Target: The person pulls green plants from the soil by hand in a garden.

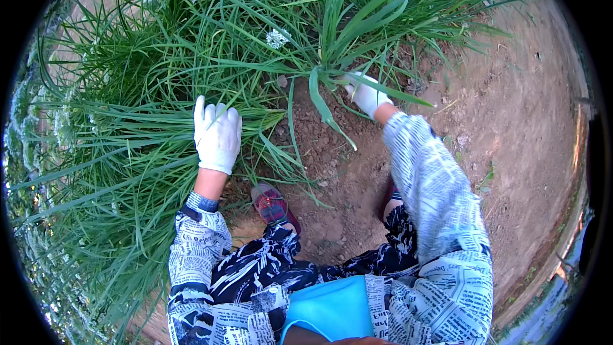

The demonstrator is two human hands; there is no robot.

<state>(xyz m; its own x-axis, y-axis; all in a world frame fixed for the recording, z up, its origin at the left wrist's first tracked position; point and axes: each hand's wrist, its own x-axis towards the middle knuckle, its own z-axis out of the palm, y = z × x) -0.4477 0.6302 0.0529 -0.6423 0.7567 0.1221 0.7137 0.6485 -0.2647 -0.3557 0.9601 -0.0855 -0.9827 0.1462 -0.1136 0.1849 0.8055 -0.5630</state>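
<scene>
My left hand (218,136), in a white knit glove, lies back-up across a bunch of long green leaves (261,120), which look like garlic chives. The leaves pass under the palm, with pale ends to the right and tips spreading left; my thumb is hidden. My right hand (368,96), gloved alike, is low at the base of a broad-leaved clump (330,52). Its fingers are curled and partly covered by leaves, so what they hold is not visible. One broad leaf (325,105) droops over the soil between my hands.
Dense chives (158,52) with white flower heads (278,38) grow ahead and to the left. Loose brown soil (330,153) lies between my shoes (273,203). A bare dirt strip (522,105) runs along the right, ending at a raised edge (577,139).
</scene>
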